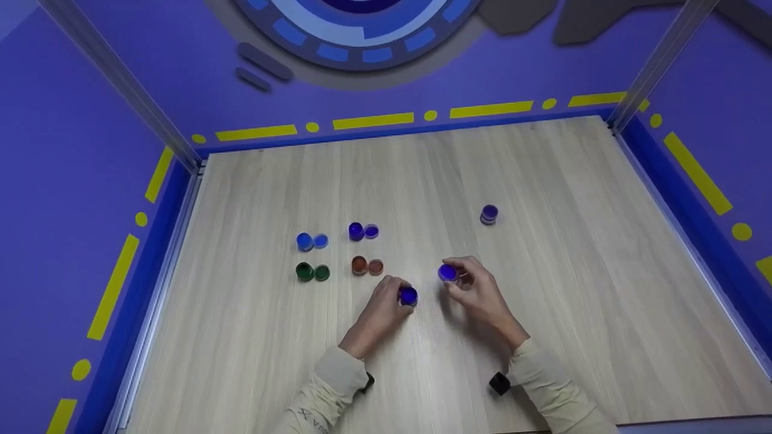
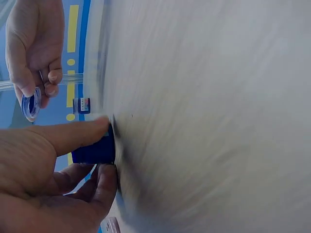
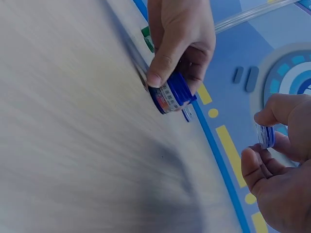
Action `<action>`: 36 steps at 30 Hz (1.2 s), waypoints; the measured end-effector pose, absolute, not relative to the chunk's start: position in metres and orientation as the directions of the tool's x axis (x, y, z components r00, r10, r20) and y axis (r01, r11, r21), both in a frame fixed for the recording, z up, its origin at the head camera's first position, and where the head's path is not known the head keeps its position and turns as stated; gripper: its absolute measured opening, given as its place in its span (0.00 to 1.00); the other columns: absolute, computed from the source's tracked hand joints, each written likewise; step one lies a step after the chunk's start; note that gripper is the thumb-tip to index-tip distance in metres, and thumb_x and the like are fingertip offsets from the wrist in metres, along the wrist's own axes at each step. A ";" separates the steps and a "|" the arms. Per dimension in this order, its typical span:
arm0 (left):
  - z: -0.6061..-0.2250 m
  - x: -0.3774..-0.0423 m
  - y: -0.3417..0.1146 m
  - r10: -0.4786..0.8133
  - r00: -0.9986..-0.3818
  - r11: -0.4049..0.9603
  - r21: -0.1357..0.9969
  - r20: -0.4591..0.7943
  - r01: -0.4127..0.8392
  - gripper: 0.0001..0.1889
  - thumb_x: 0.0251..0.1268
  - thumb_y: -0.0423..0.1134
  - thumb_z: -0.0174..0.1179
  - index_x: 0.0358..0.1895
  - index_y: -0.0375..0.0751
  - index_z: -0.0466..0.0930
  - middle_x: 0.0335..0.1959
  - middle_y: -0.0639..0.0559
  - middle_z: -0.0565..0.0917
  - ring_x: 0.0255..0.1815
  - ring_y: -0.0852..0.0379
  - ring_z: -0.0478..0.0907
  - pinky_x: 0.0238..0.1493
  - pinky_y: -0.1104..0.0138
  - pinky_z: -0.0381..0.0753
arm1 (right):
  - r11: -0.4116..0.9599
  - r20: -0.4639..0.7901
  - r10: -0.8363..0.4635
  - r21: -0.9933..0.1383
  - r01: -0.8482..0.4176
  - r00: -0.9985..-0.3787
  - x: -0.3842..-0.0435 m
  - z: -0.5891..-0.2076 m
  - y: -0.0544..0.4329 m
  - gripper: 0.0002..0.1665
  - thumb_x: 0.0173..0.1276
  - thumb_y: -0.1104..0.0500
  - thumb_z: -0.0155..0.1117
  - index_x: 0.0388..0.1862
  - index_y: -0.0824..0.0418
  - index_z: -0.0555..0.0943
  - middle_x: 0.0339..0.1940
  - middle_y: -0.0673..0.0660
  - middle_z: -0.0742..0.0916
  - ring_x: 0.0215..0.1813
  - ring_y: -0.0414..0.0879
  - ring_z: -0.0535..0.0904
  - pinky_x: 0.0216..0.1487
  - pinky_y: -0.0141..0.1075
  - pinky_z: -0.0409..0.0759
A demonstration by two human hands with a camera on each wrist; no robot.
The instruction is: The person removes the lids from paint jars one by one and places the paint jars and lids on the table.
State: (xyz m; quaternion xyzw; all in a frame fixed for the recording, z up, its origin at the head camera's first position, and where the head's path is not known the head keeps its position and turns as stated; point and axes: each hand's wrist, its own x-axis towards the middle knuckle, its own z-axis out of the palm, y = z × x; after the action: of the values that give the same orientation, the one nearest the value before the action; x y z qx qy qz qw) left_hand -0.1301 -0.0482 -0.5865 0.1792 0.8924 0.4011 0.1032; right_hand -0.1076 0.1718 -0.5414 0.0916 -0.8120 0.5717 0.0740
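In the head view my left hand (image 1: 384, 301) grips a small jar of dark blue paint (image 1: 409, 296) that stands at the table surface. The right wrist view shows a printed label on this jar's side, and the jar looks slightly tilted there. Up off the table, my right hand (image 1: 480, 292) pinches a round lid (image 1: 447, 272) by its edge, its blue-coated inside facing up. The lid is apart from the jar, to its right. A jar with purple contents (image 1: 489, 214) stands farther back on the right, beyond both hands.
Left of the hands stand open paint jars, each with its lid beside it: blue (image 1: 304, 242), violet (image 1: 356, 231), green (image 1: 304, 271) and brown-red (image 1: 359, 265). A wooden table (image 1: 253, 361) lies beneath, with a blue wall (image 1: 362, 96) behind and metal posts at its corners.
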 end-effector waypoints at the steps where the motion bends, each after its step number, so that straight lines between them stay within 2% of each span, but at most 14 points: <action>1: -0.587 -0.130 -0.048 0.404 -0.914 0.610 0.756 -0.036 0.240 0.17 0.61 0.27 0.71 0.51 0.33 0.78 0.46 0.46 0.77 0.50 0.49 0.75 0.55 0.56 0.78 | 0.324 0.223 -0.061 -0.917 -0.231 -0.973 -0.106 -0.538 0.174 0.24 0.59 0.81 0.67 0.56 0.77 0.81 0.47 0.66 0.83 0.45 0.62 0.80 0.44 0.41 0.80; 4: -0.587 -0.132 -0.046 0.405 -0.914 0.602 0.759 -0.024 0.247 0.16 0.61 0.26 0.71 0.50 0.32 0.78 0.46 0.46 0.78 0.51 0.48 0.76 0.57 0.55 0.78 | 0.324 0.219 -0.044 -0.920 -0.222 -0.975 -0.105 -0.535 0.179 0.24 0.58 0.80 0.68 0.55 0.77 0.81 0.47 0.67 0.84 0.45 0.63 0.79 0.44 0.39 0.79; 8: -0.587 -0.135 -0.042 0.410 -0.912 0.606 0.749 -0.006 0.268 0.16 0.60 0.26 0.71 0.49 0.31 0.79 0.45 0.45 0.78 0.50 0.48 0.76 0.57 0.55 0.77 | 0.331 0.212 -0.025 -0.920 -0.208 -0.977 -0.103 -0.534 0.186 0.24 0.58 0.80 0.68 0.56 0.77 0.80 0.48 0.67 0.84 0.46 0.61 0.80 0.45 0.41 0.80; 13: -0.586 -0.144 -0.033 0.417 -0.909 0.613 0.737 0.004 0.285 0.16 0.59 0.27 0.73 0.49 0.30 0.81 0.44 0.44 0.79 0.50 0.46 0.76 0.57 0.55 0.77 | 0.323 0.195 0.004 -0.928 -0.183 -0.981 -0.103 -0.534 0.192 0.24 0.59 0.81 0.66 0.56 0.78 0.78 0.47 0.67 0.84 0.45 0.63 0.79 0.44 0.33 0.78; 15: -0.585 -0.147 -0.029 0.415 -0.910 0.616 0.738 -0.007 0.275 0.16 0.59 0.27 0.73 0.49 0.29 0.81 0.45 0.43 0.79 0.51 0.46 0.76 0.58 0.54 0.76 | 0.318 0.180 0.020 -0.934 -0.165 -0.983 -0.105 -0.540 0.195 0.25 0.60 0.81 0.66 0.57 0.78 0.77 0.47 0.68 0.84 0.45 0.64 0.79 0.44 0.33 0.77; 19: -0.584 -0.155 -0.022 0.402 -0.915 0.627 0.738 -0.030 0.251 0.16 0.59 0.26 0.73 0.49 0.28 0.82 0.45 0.42 0.80 0.51 0.45 0.77 0.58 0.53 0.77 | 0.300 0.155 0.049 -0.944 -0.133 -0.987 -0.110 -0.557 0.204 0.25 0.60 0.80 0.67 0.58 0.74 0.78 0.49 0.66 0.84 0.46 0.59 0.79 0.46 0.35 0.77; 22: -0.585 -0.161 -0.016 0.387 -0.921 0.635 0.736 -0.039 0.235 0.16 0.59 0.27 0.73 0.49 0.29 0.82 0.45 0.42 0.80 0.51 0.45 0.78 0.58 0.53 0.77 | 0.283 0.156 0.055 -0.950 -0.134 -0.986 -0.114 -0.565 0.210 0.25 0.62 0.78 0.68 0.59 0.71 0.79 0.48 0.63 0.85 0.46 0.54 0.79 0.45 0.33 0.77; 26: -0.588 -0.168 -0.011 0.362 -0.931 0.639 0.740 -0.049 0.210 0.16 0.60 0.27 0.73 0.50 0.29 0.82 0.46 0.41 0.80 0.52 0.44 0.78 0.60 0.53 0.77 | 0.269 0.161 0.059 -0.953 -0.140 -0.985 -0.116 -0.561 0.212 0.25 0.63 0.76 0.69 0.59 0.71 0.79 0.49 0.64 0.85 0.45 0.53 0.78 0.45 0.31 0.76; 30: -0.589 -0.177 -0.005 0.343 -0.938 0.638 0.744 -0.041 0.201 0.16 0.59 0.27 0.73 0.50 0.28 0.82 0.46 0.41 0.81 0.52 0.43 0.78 0.60 0.52 0.76 | 0.274 0.171 0.076 -0.951 -0.144 -0.982 -0.119 -0.562 0.213 0.25 0.62 0.77 0.69 0.59 0.72 0.78 0.49 0.64 0.85 0.46 0.53 0.79 0.45 0.31 0.76; 36: -0.589 -0.195 0.001 0.311 -0.950 0.635 0.749 -0.022 0.190 0.15 0.56 0.25 0.72 0.48 0.27 0.84 0.45 0.39 0.82 0.52 0.42 0.80 0.59 0.52 0.77 | 0.274 0.166 0.092 -0.952 -0.136 -0.982 -0.113 -0.541 0.206 0.24 0.63 0.79 0.66 0.59 0.77 0.77 0.49 0.68 0.84 0.46 0.60 0.78 0.45 0.33 0.76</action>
State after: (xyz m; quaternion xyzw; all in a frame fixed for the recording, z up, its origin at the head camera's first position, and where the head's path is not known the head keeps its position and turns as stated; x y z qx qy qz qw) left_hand -0.1954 0.0006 -0.5889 0.1391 0.9010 0.4042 0.0747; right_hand -0.1130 0.2059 -0.5407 0.0138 -0.7924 0.6025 0.0944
